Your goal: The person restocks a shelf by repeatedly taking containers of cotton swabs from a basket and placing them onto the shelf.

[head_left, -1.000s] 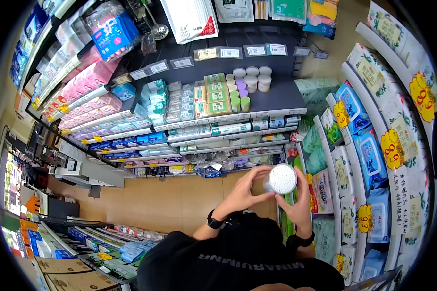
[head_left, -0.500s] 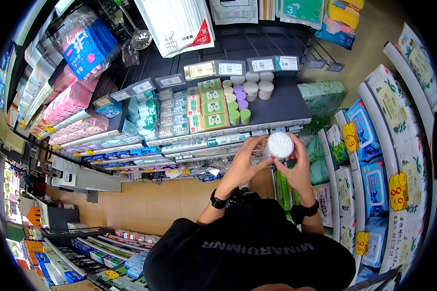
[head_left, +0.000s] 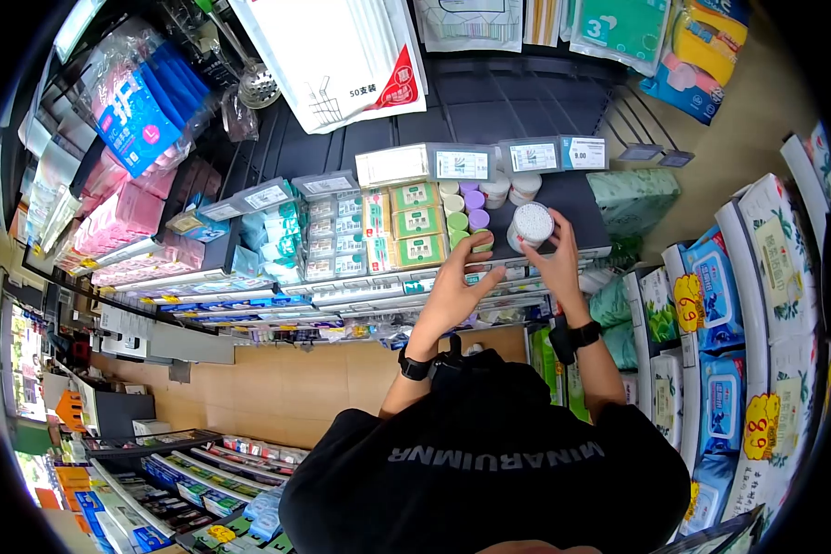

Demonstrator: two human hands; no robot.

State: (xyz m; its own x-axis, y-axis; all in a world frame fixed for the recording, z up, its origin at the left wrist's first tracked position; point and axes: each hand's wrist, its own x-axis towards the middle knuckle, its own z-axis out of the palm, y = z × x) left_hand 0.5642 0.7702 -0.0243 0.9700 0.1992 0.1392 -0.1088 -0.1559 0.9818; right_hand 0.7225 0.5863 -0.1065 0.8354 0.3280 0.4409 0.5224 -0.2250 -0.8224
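Note:
A round clear tub of white cotton swabs (head_left: 532, 224) is at the front of the dark shelf, its top facing up. My right hand (head_left: 558, 262) has its fingers around the tub's right and lower side. To the left, my left hand (head_left: 462, 284) is apart from the tub, fingers spread, close to the small green-lidded containers (head_left: 458, 222). Behind the tub stand similar white tubs (head_left: 525, 187), next to purple-lidded containers (head_left: 478, 220).
Green and cream boxes (head_left: 419, 222) fill the shelf's middle, with price tags (head_left: 462, 164) hanging above. At the right are racks with blue wipes packs (head_left: 722, 388). A green patterned pack (head_left: 633, 198) lies beyond the shelf's right end.
Both hands and the tub have moved up and forward to the shelf. My left hand has come off the tub, while my right hand stays on it. The shelf appears closer.

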